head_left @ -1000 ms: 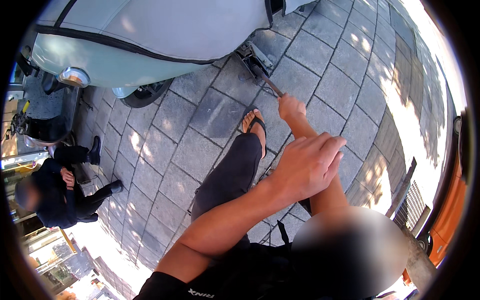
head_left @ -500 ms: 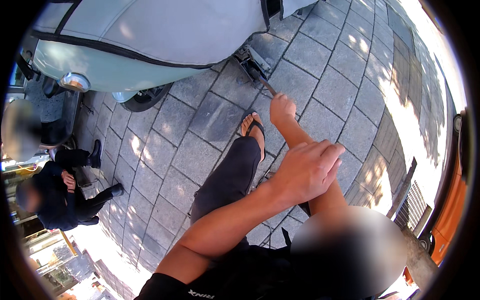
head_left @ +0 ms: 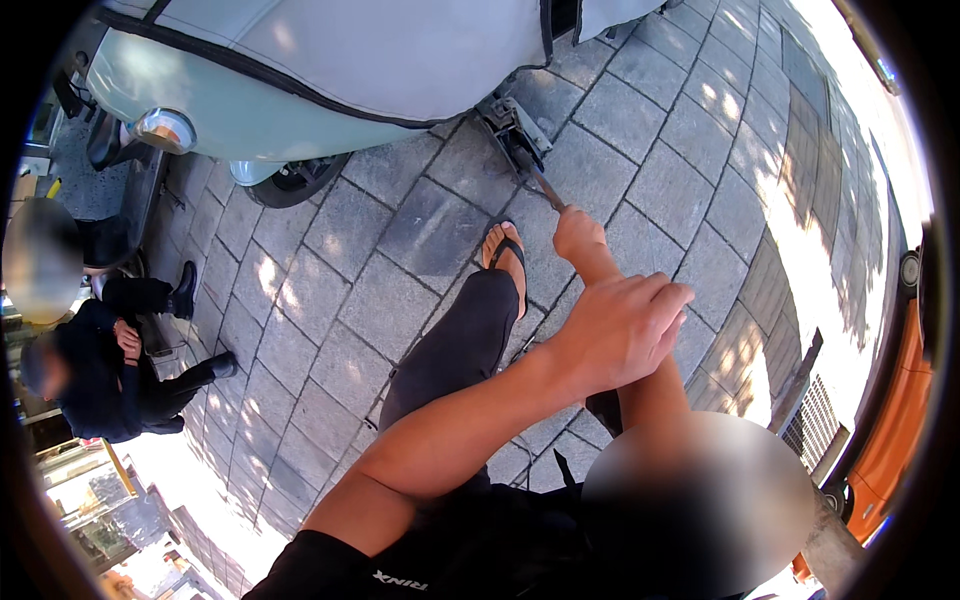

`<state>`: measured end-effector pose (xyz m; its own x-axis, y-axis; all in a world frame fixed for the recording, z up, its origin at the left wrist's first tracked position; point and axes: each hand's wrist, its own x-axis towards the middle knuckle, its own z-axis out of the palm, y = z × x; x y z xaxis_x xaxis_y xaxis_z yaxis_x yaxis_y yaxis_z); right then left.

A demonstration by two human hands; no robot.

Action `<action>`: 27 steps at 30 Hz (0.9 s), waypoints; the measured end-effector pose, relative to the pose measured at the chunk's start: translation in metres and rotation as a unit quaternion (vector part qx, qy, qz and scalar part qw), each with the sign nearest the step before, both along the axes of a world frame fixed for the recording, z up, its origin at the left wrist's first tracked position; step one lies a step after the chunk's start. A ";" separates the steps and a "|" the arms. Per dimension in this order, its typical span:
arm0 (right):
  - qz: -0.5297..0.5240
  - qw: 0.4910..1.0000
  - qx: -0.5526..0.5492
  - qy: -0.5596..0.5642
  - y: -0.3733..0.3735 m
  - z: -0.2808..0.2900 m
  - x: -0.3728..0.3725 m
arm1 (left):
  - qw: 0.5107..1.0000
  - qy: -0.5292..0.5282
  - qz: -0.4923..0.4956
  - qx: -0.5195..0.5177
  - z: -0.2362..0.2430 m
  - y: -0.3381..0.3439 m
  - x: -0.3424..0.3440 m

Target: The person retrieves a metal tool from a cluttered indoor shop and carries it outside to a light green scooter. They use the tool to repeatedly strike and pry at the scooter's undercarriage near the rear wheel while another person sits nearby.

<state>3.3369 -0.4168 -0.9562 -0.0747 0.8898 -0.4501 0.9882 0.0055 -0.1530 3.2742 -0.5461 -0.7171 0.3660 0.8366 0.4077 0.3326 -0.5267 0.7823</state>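
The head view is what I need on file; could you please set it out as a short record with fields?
Right hand: closed around a brown handle
Handle's far end: at a grey metal device
Left hand: fingers bent, overlapping the right forearm in view; contact cannot be told
Vehicle: pale green body, light grey cover
Ground: grey paving
Bystander: person in dark clothes, far left, hands together

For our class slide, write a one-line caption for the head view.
Right hand grips a brown handle over grey paving, near a partly covered, pale green vehicle.
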 end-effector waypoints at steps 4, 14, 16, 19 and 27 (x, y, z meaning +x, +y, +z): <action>-0.047 0.995 -0.022 0.087 0.007 0.027 0.027 | 1.000 -0.010 -0.007 0.014 -0.005 0.007 0.001; -0.156 0.986 0.025 0.055 -0.038 0.083 0.023 | 0.998 -0.013 -0.051 -0.022 0.029 -0.024 -0.062; -0.125 0.991 0.031 0.034 -0.031 0.071 0.022 | 0.995 -0.031 -0.090 0.019 0.044 -0.030 -0.066; -0.054 0.998 0.035 -0.001 0.005 0.066 0.033 | 0.993 0.001 -0.098 0.067 0.031 -0.030 -0.063; 0.013 0.997 0.004 0.081 0.007 0.035 0.065 | 0.989 0.128 -0.077 0.005 0.019 -0.046 -0.037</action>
<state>3.4022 -0.4101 -0.9208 -0.1689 0.8904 -0.4226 0.9503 0.0333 -0.3097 3.2368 -0.5925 -0.6983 0.5811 0.7593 0.2930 0.4333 -0.5934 0.6783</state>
